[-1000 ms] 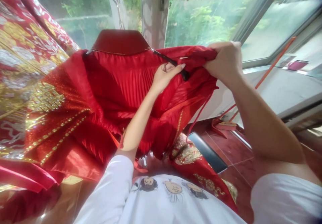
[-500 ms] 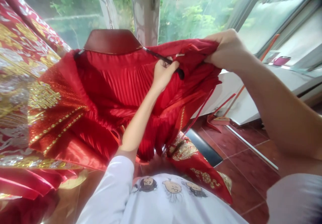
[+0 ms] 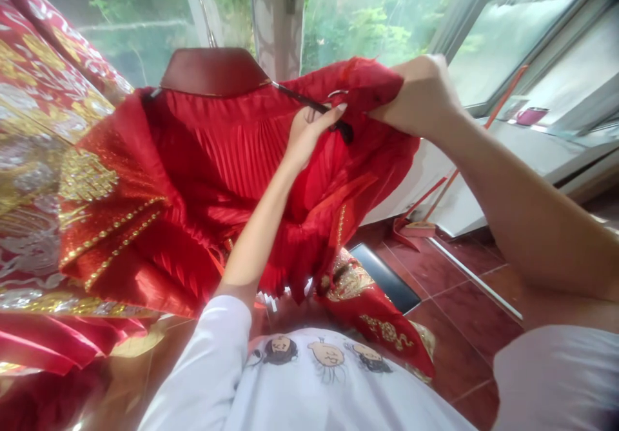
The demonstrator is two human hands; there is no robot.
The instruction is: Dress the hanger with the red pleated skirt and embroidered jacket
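Note:
A red pleated skirt with gold beading spreads in front of me, its waistband gaping and its left side fixed to a hanger. This hanger has a wide brown-red top and a thin dark bar with a black end. Around the bar near that black end, my left hand is closed, thumb lying along it. My right hand grips the bunched waistband at the right, beside the hanger's end; its fingertips are partly hidden by the cloth.
At the left hangs a red garment with gold and silver embroidery. Windows stand behind. On the tiled floor are a broom, a dustpan, a black flat panel and a white strip. A pink cup sits on the ledge.
My right hand has shifted left with the waistband, nearer the hanger's end, and the cloth there now bulges higher. My left hand stays on the bar, its thumb a little further along.

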